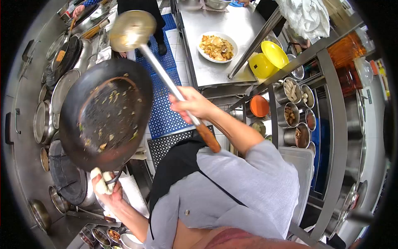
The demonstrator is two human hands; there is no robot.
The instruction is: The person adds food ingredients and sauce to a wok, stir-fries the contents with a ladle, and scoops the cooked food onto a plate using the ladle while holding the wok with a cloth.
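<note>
My left hand [108,193] is closed around the handle of a dark wok [110,112], with a folded white cloth [103,181] between hand and metal. The wok is lifted and tilted, its inside facing me, and scraps of food cling to its oily surface. In my right hand [192,103] is a long ladle [161,68], held by its metal shaft near the brown wooden end. The ladle's round bowl [132,30] is raised beyond the wok's far rim. A white plate of cooked food [216,47] stands on the steel table, apart from both hands.
A steel table [195,25] stands ahead, with a yellow container [267,60] at its corner. Metal tubs of ingredients [291,90] line the right-hand rack [331,124]. Stove pans [66,91] run along the left. Another person's hand [78,11] is at far left; blue mats [166,103] cover the floor.
</note>
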